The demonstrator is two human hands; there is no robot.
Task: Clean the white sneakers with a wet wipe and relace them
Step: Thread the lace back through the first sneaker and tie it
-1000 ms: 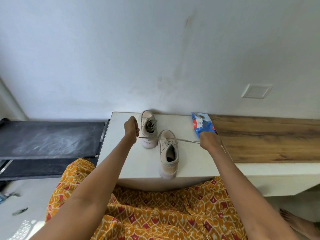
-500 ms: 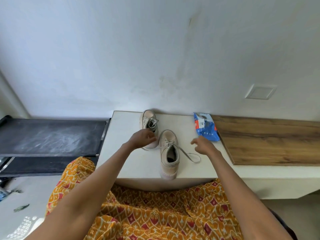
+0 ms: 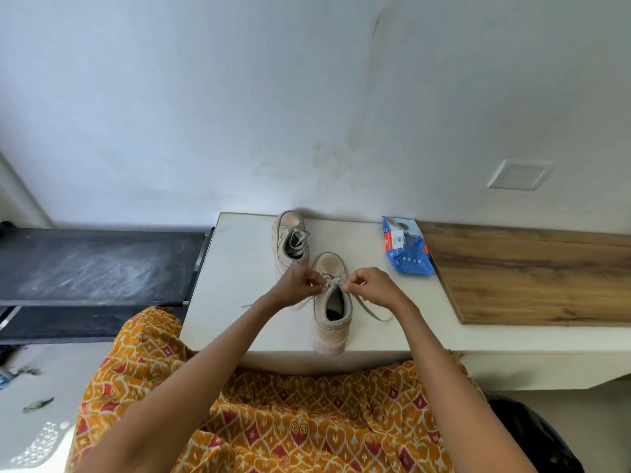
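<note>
Two off-white sneakers stand on a white counter [image 3: 239,268]. The near sneaker [image 3: 330,319] points away from me, heel at the counter's front edge. The far sneaker [image 3: 290,242] sits behind it to the left. My left hand [image 3: 295,286] and my right hand [image 3: 370,288] meet over the near sneaker's tongue, each pinching a strand of its grey lace [image 3: 333,280]. Loose lace ends trail onto the counter on both sides [image 3: 374,314]. A blue wet-wipe pack [image 3: 406,247] lies at the back right of the sneakers.
A wooden board [image 3: 532,274] covers the counter to the right. A black bench or rack [image 3: 95,264] stands left of the counter. The white wall rises right behind the sneakers. My orange patterned skirt [image 3: 273,421] fills the foreground.
Both hands had pulled the lace ends wide apart a second ago. They have since come together at the top of the near sneaker, and the lace ends now lie slack on the counter.
</note>
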